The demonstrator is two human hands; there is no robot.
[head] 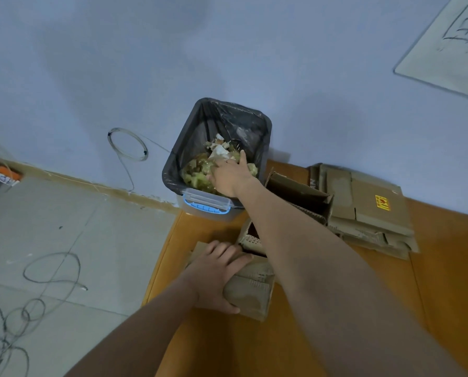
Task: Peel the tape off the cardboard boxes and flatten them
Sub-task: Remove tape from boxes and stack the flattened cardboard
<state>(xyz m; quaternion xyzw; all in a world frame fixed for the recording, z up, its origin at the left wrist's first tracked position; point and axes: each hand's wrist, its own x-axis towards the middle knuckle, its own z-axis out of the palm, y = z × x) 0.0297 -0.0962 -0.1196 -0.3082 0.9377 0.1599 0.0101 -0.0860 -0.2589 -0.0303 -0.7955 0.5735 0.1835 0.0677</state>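
A small worn cardboard box [252,292] lies on the orange wooden table [336,308]. My left hand [219,276] grips its left end, fingers over the top and thumb underneath. My right hand [228,174] reaches over the bin [205,205], thumb spread, fingers resting on the crumpled yellowish tape wads [194,175] inside. An opened cardboard box [295,191] stands under my right forearm. Flattened boxes [369,213] are stacked at the right, the top one bearing a yellow sticker.
The bin has a black liner and a blue latch and stands against the blue wall at the table's far edge. Loose wires [50,270] coil on the grey floor to the left. A whiteboard [450,44] leans at the top right.
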